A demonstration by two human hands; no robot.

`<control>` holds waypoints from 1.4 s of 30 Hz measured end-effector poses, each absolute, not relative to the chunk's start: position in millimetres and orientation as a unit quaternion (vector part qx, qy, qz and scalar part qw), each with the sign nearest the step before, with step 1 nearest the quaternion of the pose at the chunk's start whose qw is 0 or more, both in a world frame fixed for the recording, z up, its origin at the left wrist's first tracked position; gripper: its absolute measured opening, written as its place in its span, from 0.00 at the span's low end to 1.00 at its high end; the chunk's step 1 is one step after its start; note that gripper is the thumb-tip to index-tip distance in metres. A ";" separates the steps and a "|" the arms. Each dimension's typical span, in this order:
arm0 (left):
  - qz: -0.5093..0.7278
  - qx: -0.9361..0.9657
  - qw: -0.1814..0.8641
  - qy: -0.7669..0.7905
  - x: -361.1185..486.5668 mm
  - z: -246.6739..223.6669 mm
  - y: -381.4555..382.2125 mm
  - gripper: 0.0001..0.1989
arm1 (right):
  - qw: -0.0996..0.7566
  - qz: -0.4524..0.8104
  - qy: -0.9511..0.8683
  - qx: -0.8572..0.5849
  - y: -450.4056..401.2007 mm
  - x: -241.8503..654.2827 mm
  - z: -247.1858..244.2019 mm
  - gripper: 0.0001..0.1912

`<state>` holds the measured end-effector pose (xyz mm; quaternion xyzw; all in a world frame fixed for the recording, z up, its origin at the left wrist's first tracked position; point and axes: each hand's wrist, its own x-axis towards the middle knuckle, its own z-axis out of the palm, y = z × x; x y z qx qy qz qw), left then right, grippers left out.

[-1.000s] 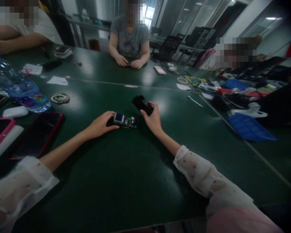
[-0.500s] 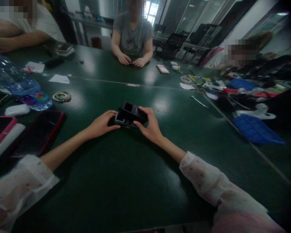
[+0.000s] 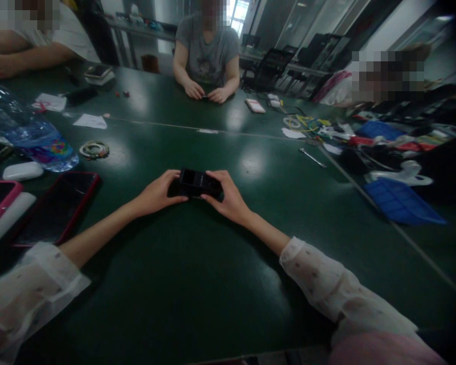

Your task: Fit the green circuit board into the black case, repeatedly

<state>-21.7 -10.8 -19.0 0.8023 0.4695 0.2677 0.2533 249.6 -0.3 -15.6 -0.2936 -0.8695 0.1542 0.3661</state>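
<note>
A black casing point(image 3: 199, 182) with a square window at its left end lies level between my hands, just above or on the green table point(image 3: 175, 274). My left hand point(image 3: 159, 192) grips its left end, thumb at the near edge and fingers at the far edge. At the right end, my right hand point(image 3: 228, 197) holds it the same way. A thin strip of the circuit board shows beneath the casing's near edge; the rest of the board is hidden.
To the left are a water bottle point(image 3: 41, 142), a red-edged phone point(image 3: 59, 208), a white case point(image 3: 23, 171) and a bracelet point(image 3: 94, 149). On the right lie a wrench point(image 3: 312, 157) and a blue tray point(image 3: 401, 201). A person point(image 3: 207, 56) sits opposite.
The black casing has come down from a tilt over the circuit board and now covers it. My right hand has moved slightly left and down with it.
</note>
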 end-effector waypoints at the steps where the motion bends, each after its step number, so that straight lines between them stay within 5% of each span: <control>1: 0.270 0.803 0.255 0.467 -22.0 -19.0 -10.6 0.38 | 0.356 0.160 -0.870 -0.300 0.2 250.0 -16.5 0.35; 9: 0.266 0.793 0.272 0.476 -24.2 -17.7 -9.3 0.39 | 0.272 0.183 -0.896 -0.300 1.0 248.5 -17.0 0.36; 23: 0.246 0.787 0.266 0.499 -26.3 -19.6 -5.8 0.35 | 0.275 0.152 -0.900 -0.301 1.9 247.9 -18.8 0.35; 28: 0.248 0.784 0.267 0.503 -25.3 -17.5 -7.3 0.36 | 0.304 0.160 -0.877 -0.337 7.7 251.1 -25.2 0.43; 33: 0.252 0.785 0.279 0.493 -25.9 -15.4 -7.7 0.34 | 0.286 0.181 -0.875 -0.345 12.3 251.9 -26.1 0.32; 42: 0.261 0.798 0.287 0.460 -27.7 -15.6 -7.5 0.31 | 0.291 0.228 -0.874 -0.316 9.8 254.8 -20.4 0.30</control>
